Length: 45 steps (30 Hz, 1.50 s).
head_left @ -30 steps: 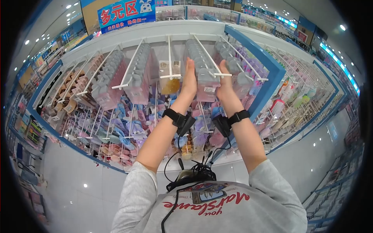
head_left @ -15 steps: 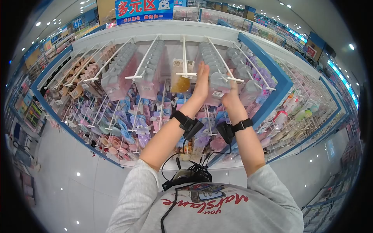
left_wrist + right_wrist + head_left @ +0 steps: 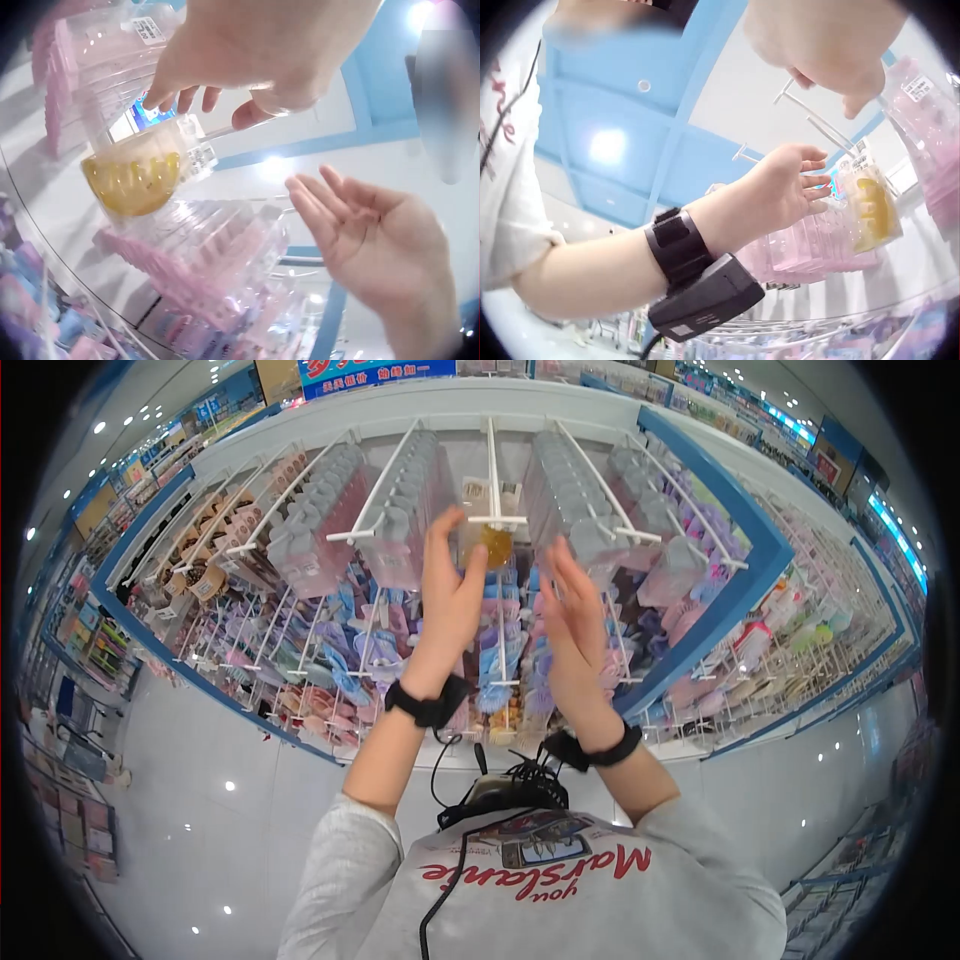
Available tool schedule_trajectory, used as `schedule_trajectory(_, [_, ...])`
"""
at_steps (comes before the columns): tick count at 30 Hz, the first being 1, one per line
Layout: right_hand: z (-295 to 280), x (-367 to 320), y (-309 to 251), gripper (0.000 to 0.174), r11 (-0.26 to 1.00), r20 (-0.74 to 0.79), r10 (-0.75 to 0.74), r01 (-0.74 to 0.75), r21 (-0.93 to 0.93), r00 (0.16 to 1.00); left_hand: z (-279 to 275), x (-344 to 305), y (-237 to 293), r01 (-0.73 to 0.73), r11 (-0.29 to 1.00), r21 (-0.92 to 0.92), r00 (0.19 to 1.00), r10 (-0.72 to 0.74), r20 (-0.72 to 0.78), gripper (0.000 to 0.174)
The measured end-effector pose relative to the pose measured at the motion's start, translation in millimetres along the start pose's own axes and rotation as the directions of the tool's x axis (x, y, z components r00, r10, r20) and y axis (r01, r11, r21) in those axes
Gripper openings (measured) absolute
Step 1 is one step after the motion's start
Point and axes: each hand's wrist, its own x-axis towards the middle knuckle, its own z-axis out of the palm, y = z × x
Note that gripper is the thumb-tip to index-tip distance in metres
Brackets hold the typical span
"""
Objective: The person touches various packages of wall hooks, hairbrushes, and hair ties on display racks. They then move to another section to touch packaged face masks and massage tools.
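The yellow packet (image 3: 497, 546) hangs alone on the middle peg (image 3: 492, 460) in the top row of the display rack (image 3: 740, 590), between two dense rows of pink packs.

Going from the left, the left pink packs (image 3: 395, 525) fill their peg right to its tip. Next comes our left hand (image 3: 450, 595), raised with its fingers nearly straight and slightly spread. Its grip is open and holds nothing. The fingertips are just beside the packet's printed header card (image 3: 196, 152), and we cannot tell whether they touch it.

The packet itself is a clear plastic shell with a rounded amber-yellow filling in its lower part. We judge it light, stiff in the shell yet easy to dent, and smooth enough to be a little slippery. The flat header card or the shell's side edges look like the safest places to pinch it. Its long axis runs down from the peg, header up and yellow bulge down, with the broad face turned out along the peg toward us.

To the right of it we hold up our right hand (image 3: 565, 615), palm turned toward the left hand, fingers straight and relaxed. Its grip is open too, empty, and apart from the packet. Farther right, the right pink packs (image 3: 575, 500) hang crowded on their own peg.
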Motion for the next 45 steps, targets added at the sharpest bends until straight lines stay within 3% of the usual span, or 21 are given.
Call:
schedule_trajectory(1, [3.4, 9.0, 16.1, 0.057, 0.997, 0.053, -0.057, 0.054, 0.047, 0.997, 3.2, 7.7, -6.3, -0.197, 0.966, 0.166, 0.975, 0.21, -0.066, 0.045])
schedule_trajectory(2, [8.6, 18.1, 28.0, 0.057, 0.997, 0.048, -0.051, 0.048, 0.052, 0.998, 4.6, 12.3, -10.5, -0.193, 0.966, 0.171, 0.977, 0.205, -0.059, 0.045])
schedule_trajectory(4, [16.6, 37.5, 47.9, 0.064, 0.986, 0.025, -0.006, 0.01, -0.166, 1.0, 8.7, 22.1, -17.7, -0.09, 0.989, 0.114, 0.991, 0.101, -0.09, 0.046])
schedule_trajectory(5, [18.2, 45.1, 58.8, 0.064, 0.987, 0.026, -0.011, 0.015, -0.163, 1.0, 11.9, 25.1, -24.0, -0.068, 0.997, 0.034, 0.989, 0.072, -0.126, 0.039])
schedule_trajectory(6, [21.7, 52.4, 64.7, 0.067, 0.989, 0.023, 0.147, -0.147, -0.015, 0.989, 10.5, 24.9, -26.6, -0.074, 0.997, 0.037, 0.989, 0.078, -0.128, 0.039])
schedule_trajectory(7, [24.9, 57.3, 69.3, 0.07, 0.944, 0.048, 0.297, -0.301, 0.134, 0.954, 7.4, 26.8, -29.6, 0.051, 0.998, -0.045, 0.998, -0.052, -0.035, 0.035])
schedule_trajectory(8, [25.2, 57.5, 72.3, 0.07, 0.946, 0.055, 0.289, -0.294, 0.139, 0.956, 4.7, 28.8, -32.7, 0.182, 0.977, -0.114, 0.982, -0.175, 0.067, 0.032])
schedule_trajectory(9, [25.2, 55.6, 69.3, 0.072, 0.943, 0.066, 0.29, -0.297, 0.148, 0.955, 5.9, 27.2, -32.1, 0.107, 0.991, -0.08, 0.994, -0.108, -0.001, 0.026])
schedule_trajectory(12, [23.4, 47.7, 70.3, 0.074, 0.951, 0.051, 0.277, -0.281, 0.125, 0.96, 0.8, 19.4, -24.2, 0.087, 0.996, -0.031, 0.996, -0.087, 0.003, 0.027])
schedule_trajectory(20, [19.3, 30.8, 42.2, 0.067, 0.926, 0.087, 0.33, -0.341, 0.163, 0.94, -10.7, 7.3, -29.2, 0.148, 0.961, -0.234, 0.987, -0.127, 0.102, 0.028])
schedule_trajectory(23, [11.1, 15.2, 38.2, 0.063, 0.931, 0.019, 0.338, -0.337, 0.138, 0.941, -23.2, -11.7, -37.7, 0.122, 0.975, -0.185, 0.987, -0.098, 0.131, 0.034])
schedule_trajectory(25, [4.4, -2.6, 33.6, 0.061, 0.931, -0.035, 0.35, -0.344, 0.121, 0.936, -44.5, -33.0, -25.2, 0.114, 0.975, 0.19, 0.959, -0.158, 0.235, 0.045])
schedule_trajectory(26, [-2.5, -11.5, 31.8, 0.06, 0.936, -0.025, 0.339, -0.335, 0.106, 0.94, -55.4, -42.1, -15.8, 0.141, 0.964, 0.224, 0.944, -0.199, 0.264, 0.049])
schedule_trajectory(28, [-11.9, -29.1, 33.2, 0.056, 0.923, -0.064, 0.376, -0.368, 0.117, 0.924, -75.3, -61.5, -6.3, 0.14, 0.953, 0.269, 0.953, -0.203, 0.223, 0.047])
schedule_trajectory(30, [-21.0, -38.1, 36.2, 0.054, 0.898, -0.048, 0.43, -0.422, 0.128, 0.901, -91.9, -82.9, 3.9, 0.326, 0.923, 0.205, 0.897, -0.371, 0.241, 0.045])
schedule_trajectory(32, [-24.2, -46.8, 36.6, 0.052, 0.859, -0.045, 0.501, -0.49, 0.147, 0.864, -102.3, -101.2, 8.6, 0.394, 0.899, 0.19, 0.891, -0.425, 0.162, 0.043])
schedule_trajectory(36, [-21.7, -42.7, 23.0, 0.051, 0.884, 0.041, 0.439, -0.44, 0.161, 0.898, -101.5, -121.5, 28.6, 0.443, 0.888, 0.125, 0.896, -0.442, -0.036, 0.041])
schedule_trajectory(38, [-14.7, -35.6, 14.0, 0.052, 0.922, 0.124, 0.358, -0.372, 0.11, 0.925, -95.8, -117.6, 63.1, 0.368, 0.911, 0.184, 0.924, -0.336, -0.182, 0.043])
schedule_trajectory(40, [-12.8, -33.7, 13.5, 0.053, 0.9, 0.192, 0.356, -0.391, 0.192, 0.915, -91.2, -122.1, 81.9, 0.323, 0.928, 0.183, 0.933, -0.281, -0.224, 0.044])
schedule_trajectory(42, [-9.7, -32.7, 13.4, 0.053, 0.891, 0.241, 0.36, -0.408, 0.196, 0.901, -86.0, -124.0, 100.2, 0.245, 0.953, 0.178, 0.955, -0.206, -0.214, 0.047])
schedule_trajectory(45, [5.6, -31.5, 19.1, 0.054, 0.889, 0.292, 0.348, -0.412, 0.198, 0.891, -85.9, -119.6, 93.9, 0.269, 0.948, 0.171, 0.954, -0.238, -0.181, 0.054])
